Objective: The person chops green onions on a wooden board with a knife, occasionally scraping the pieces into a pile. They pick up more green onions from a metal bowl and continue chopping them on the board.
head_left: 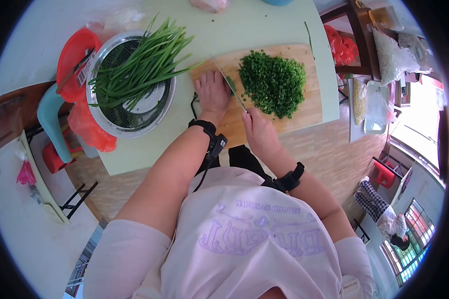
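Note:
My right hand (pixel 258 128) is wrapped round the handle of a kitchen knife (pixel 238 95), whose blade slants across a wooden cutting board (pixel 312 107). Close beside the blade, my left hand (pixel 213 93) presses down on the board with curled fingers. A little green chive (pixel 229 81) shows between those fingers and the blade; the rest is hidden under the hand. Right of the knife lies a heap of finely chopped chives (pixel 273 82). Long whole chives (pixel 139 65) rest across a steel colander (pixel 170 94) left of the board.
The pale green table (pixel 134 162) carries the board and colander. A red basin (pixel 67 65), a red plastic bag (pixel 87 127) and a teal stool (pixel 55 122) are at the left. A loose chive (pixel 309 35) lies beyond the board. Another person (pixel 384 217) is far right.

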`<state>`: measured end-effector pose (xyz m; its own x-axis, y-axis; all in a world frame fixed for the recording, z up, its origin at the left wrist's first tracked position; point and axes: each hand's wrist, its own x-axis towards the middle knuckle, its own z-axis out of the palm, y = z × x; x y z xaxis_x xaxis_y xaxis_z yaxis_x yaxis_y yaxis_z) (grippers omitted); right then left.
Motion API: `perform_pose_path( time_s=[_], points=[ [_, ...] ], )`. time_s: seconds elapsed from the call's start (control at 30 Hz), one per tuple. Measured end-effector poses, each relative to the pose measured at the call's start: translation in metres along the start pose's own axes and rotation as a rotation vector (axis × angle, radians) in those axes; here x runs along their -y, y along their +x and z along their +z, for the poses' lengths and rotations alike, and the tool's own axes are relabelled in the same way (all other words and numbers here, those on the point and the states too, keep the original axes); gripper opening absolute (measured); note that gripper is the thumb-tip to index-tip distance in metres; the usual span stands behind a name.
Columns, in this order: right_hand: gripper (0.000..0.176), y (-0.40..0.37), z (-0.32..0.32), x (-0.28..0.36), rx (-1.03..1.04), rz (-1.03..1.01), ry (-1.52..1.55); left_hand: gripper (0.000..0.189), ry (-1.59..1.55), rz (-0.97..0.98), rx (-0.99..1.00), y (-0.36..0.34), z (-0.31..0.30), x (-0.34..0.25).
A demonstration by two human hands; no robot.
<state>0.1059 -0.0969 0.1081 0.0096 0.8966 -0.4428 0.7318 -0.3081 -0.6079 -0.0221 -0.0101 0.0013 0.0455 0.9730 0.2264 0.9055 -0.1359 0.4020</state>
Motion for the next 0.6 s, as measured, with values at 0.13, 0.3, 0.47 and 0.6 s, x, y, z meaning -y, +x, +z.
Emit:
perform_pose_path(
  time_s=[0.13,0.3,0.47,0.6],
  points=[
    [0.03,0.0,0.005,-0.005,-0.073,-0.071,-0.031,0.015,-0.009,0.002,0.001,0.0,0.001,0.0],
    [0.03,0.0,0.001,0.004,-0.038,-0.017,-0.076,0.017,0.021,-0.005,0.028,-0.001,0.001,0.0],
    [0.033,0.006,0.002,0.001,0.028,0.025,-0.016,0.012,0.022,-0.03,0.033,-0.001,0.001,-0.001],
    [0.035,0.01,-0.002,-0.001,0.04,0.046,0.036,0.01,0.037,-0.027,0.051,0.001,0.002,-0.001]
  ],
)
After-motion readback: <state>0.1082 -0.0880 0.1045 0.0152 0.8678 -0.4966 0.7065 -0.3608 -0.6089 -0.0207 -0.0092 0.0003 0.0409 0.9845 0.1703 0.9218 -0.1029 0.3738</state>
